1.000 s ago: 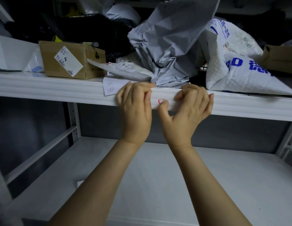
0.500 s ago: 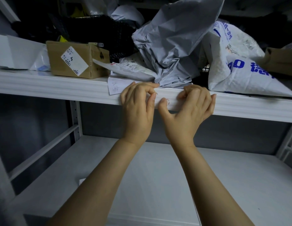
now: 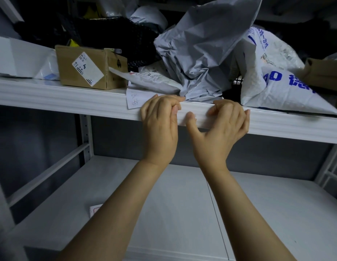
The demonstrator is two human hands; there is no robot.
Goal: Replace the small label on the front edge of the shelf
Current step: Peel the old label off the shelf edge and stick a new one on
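We have both hands at the front edge of the white metal shelf (image 3: 69,98). The right hand (image 3: 220,132) pinches the lip, thumb flat on the small white label (image 3: 198,119) and fingertips hooked over the top. The left hand (image 3: 160,127) is curled against the edge just beside the label; whether it grips a corner we cannot tell. White on white, the label is hard to line up, so it could set crooked or creased if the thumb slides. The handwritten white paper slip (image 3: 133,99) hangs over the lip just beside the left hand, where a nudge may drag it off. The crumpled grey plastic mailer bag (image 3: 201,53) crowds the edge above both hands — no room upward. Below the lip the space is open down to the lower white shelf board (image 3: 164,204) — the safer way out, we judge.
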